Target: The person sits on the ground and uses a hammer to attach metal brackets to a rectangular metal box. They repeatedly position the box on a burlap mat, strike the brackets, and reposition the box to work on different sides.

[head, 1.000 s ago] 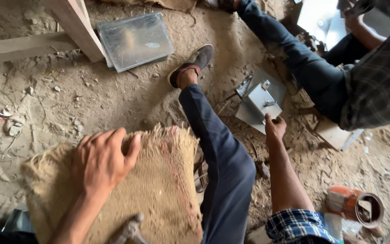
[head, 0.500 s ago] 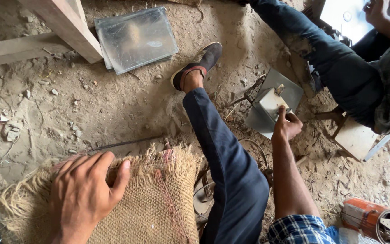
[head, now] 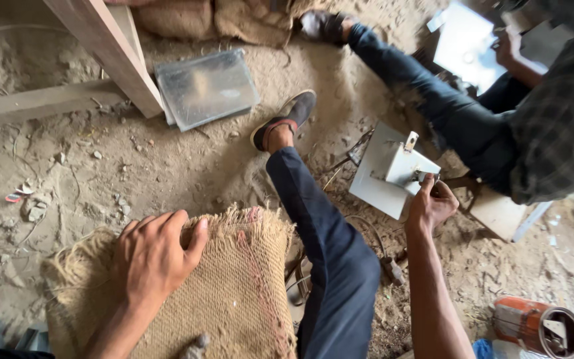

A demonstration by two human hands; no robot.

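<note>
I sit on a dirt floor with my leg in dark blue trousers stretched ahead. My left hand lies flat with fingers spread on a folded burlap sack at the lower left. My right hand reaches to a bent white sheet-metal piece on the ground and pinches a small metal part at its near edge. What exactly the fingers grip is too small to tell.
Another person in a checked shirt and jeans sits at the upper right, holding a shiny metal sheet. A stack of metal trays lies by a slanted wooden beam. An orange tin stands at the lower right.
My right hand has moved forward from the ground onto the white metal piece. My left hand stays on the sack. The view has shifted.
</note>
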